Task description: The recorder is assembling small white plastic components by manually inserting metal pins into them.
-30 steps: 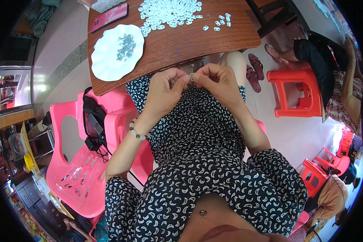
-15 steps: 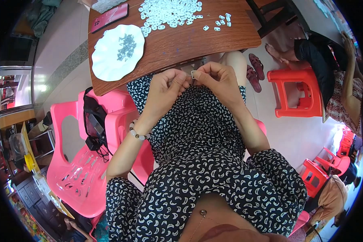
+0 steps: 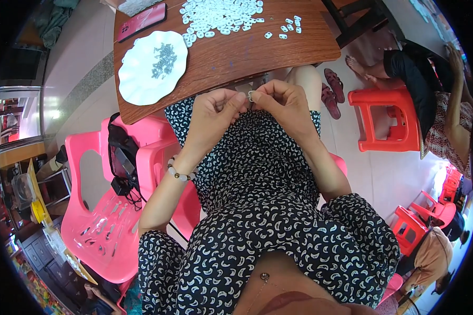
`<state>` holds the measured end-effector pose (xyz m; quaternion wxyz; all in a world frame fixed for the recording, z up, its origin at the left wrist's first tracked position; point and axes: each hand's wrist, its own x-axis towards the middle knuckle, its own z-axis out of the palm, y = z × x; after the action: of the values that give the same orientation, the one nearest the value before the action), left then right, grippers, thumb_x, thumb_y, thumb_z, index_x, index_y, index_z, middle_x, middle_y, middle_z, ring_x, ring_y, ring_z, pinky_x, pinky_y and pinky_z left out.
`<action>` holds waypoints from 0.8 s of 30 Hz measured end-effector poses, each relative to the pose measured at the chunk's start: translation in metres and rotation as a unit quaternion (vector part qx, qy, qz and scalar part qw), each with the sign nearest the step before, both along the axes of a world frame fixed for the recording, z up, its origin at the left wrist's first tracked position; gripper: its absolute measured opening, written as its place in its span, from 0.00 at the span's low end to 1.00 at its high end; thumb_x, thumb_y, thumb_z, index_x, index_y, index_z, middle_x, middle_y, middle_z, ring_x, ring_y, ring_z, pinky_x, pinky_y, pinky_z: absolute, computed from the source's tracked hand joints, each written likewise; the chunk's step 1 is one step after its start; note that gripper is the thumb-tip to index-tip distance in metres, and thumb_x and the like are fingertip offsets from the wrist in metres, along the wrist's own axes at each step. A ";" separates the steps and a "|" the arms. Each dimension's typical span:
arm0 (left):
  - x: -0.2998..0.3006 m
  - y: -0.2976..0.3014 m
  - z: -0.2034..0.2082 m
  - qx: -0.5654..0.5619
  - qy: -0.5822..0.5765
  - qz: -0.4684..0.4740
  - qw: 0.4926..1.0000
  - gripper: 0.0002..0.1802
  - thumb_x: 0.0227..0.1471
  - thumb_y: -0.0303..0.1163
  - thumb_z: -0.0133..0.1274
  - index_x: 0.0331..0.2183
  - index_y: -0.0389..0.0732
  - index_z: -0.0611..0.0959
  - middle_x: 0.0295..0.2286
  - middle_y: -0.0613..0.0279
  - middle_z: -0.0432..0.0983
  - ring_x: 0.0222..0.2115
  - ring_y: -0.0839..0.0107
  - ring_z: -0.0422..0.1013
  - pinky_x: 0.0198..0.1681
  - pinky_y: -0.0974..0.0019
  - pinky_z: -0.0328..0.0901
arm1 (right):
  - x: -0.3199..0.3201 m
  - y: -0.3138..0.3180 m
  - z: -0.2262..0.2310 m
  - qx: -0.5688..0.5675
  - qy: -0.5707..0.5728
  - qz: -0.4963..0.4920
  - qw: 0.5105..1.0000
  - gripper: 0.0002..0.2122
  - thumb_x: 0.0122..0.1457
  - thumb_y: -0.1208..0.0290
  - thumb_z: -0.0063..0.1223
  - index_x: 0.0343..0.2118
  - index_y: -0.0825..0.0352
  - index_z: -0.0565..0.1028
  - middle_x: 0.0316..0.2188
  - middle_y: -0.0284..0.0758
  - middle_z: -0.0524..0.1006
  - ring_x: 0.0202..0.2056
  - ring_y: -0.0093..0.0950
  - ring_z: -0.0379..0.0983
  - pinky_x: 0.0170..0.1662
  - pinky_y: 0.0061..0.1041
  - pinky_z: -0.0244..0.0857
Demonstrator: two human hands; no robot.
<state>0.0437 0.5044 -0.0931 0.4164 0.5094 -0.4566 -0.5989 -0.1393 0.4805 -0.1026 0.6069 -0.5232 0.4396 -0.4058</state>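
- Small white piece (image 3: 251,96), upper centre of the frame, pinched between both hands just below the table (image 3: 236,52) edge.
- Left hand (image 3: 215,113): fingers closed on it.
- Right hand (image 3: 284,105): fingers closed on it too.
- White plate (image 3: 152,67), upper left.
- Heap of white pieces (image 3: 220,13), top centre.

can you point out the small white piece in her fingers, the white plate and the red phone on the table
small white piece (image 3: 252,96), head view, on its middle between both hands' fingertips
white plate (image 3: 136,84), head view, on a bare part near its lower rim
red phone (image 3: 141,21), head view, on its back cover
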 end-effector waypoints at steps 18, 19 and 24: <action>-0.004 -0.003 0.003 0.000 -0.023 -0.004 1.000 0.14 0.59 0.35 0.53 0.33 0.33 0.82 0.24 0.66 0.77 0.22 0.84 0.68 0.27 0.80 0.63 | -0.002 0.000 0.001 -0.014 0.012 -0.002 1.000 0.06 0.58 0.73 0.57 0.30 0.71 0.77 0.24 0.28 0.77 0.27 0.13 0.71 0.32 0.13 0.64; -0.004 -0.003 0.001 0.005 -0.011 -0.006 1.000 0.15 0.59 0.37 0.51 0.32 0.33 0.83 0.24 0.66 0.77 0.22 0.84 0.67 0.26 0.80 0.63 | -0.002 0.000 0.002 -0.008 -0.006 -0.009 1.000 0.06 0.58 0.73 0.57 0.31 0.71 0.77 0.24 0.28 0.77 0.27 0.13 0.71 0.32 0.13 0.64; -0.003 -0.006 0.001 0.046 0.052 0.015 0.997 0.18 0.61 0.40 0.49 0.33 0.34 0.83 0.25 0.65 0.78 0.22 0.84 0.66 0.26 0.79 0.62 | -0.007 -0.004 -0.001 0.010 -0.057 -0.028 0.998 0.06 0.58 0.73 0.57 0.31 0.71 0.77 0.24 0.28 0.77 0.27 0.14 0.71 0.32 0.13 0.64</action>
<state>0.0404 0.4984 -0.0926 0.4247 0.5029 -0.3986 -0.6386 -0.1461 0.4764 -0.1035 0.6245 -0.4804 0.4234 -0.4472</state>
